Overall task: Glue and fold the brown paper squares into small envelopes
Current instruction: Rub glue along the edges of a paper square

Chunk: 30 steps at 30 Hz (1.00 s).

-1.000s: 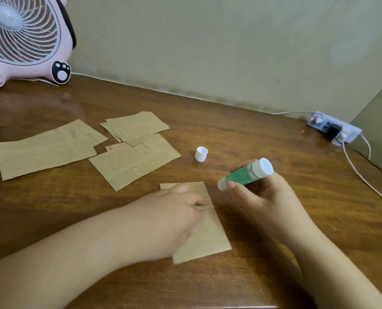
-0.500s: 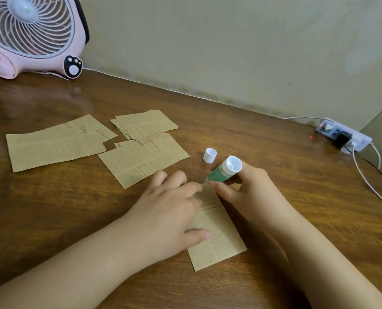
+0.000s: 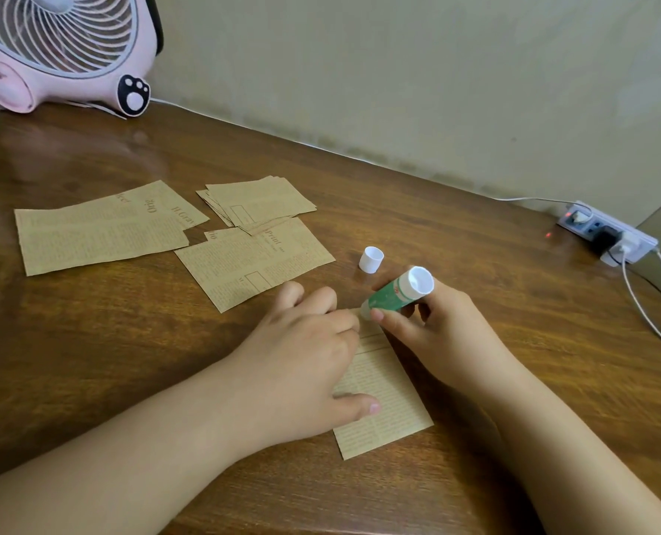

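A brown printed paper piece (image 3: pixel 383 399) lies on the wooden table (image 3: pixel 89 341) in front of me. My left hand (image 3: pixel 302 364) presses flat on its left side, fingers spread, thumb on the paper. My right hand (image 3: pixel 429 326) grips a green glue stick (image 3: pixel 396 293), its tip down on the paper's far edge beside my left fingers. The stick's white cap (image 3: pixel 370 259) stands on the table just beyond. More brown paper lies to the left: a small stack of cut squares (image 3: pixel 259 200), a larger sheet (image 3: pixel 255 264) and a long sheet (image 3: pixel 101 229).
A pink table fan (image 3: pixel 58 48) stands at the far left corner against the wall. A white power strip (image 3: pixel 607 235) with a plugged-in charger and white cables (image 3: pixel 645 314) lies at the far right.
My right hand brought the glue stick down from the air to the paper's far edge. My left hand flattened and spread on the paper. The view shifted slightly.
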Each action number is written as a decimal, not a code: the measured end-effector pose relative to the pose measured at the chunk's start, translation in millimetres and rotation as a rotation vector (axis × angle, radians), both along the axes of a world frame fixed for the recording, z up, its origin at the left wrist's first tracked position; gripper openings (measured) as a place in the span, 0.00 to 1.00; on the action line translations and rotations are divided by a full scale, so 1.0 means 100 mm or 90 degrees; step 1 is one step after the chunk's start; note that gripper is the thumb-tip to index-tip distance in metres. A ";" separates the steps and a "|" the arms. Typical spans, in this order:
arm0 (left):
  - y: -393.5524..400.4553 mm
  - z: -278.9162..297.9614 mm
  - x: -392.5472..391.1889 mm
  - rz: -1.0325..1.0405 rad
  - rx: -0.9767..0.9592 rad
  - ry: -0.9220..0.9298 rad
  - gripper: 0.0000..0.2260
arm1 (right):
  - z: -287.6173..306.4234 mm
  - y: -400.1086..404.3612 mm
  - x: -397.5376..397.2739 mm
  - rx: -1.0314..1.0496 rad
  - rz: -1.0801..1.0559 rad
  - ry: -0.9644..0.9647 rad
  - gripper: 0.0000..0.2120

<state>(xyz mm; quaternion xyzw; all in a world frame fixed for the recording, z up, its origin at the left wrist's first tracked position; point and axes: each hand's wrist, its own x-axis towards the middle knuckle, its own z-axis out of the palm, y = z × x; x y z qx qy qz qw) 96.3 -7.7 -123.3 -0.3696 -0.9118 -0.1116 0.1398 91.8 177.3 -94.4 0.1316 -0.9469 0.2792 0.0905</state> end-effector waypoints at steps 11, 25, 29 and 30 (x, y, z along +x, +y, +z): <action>0.01 0.01 0.00 0.012 -0.015 0.009 0.30 | -0.05 0.16 0.29 0.030 0.055 -0.008 0.08; 0.00 0.00 0.02 0.008 0.011 0.011 0.31 | 0.12 0.33 0.84 0.070 0.110 -0.066 0.12; -0.01 -0.02 0.03 0.005 0.014 -0.003 0.28 | 0.26 0.34 0.76 -0.024 0.050 0.006 0.12; -0.01 -0.01 0.04 0.007 0.011 -0.009 0.26 | 0.30 0.31 0.71 -0.016 0.036 0.030 0.11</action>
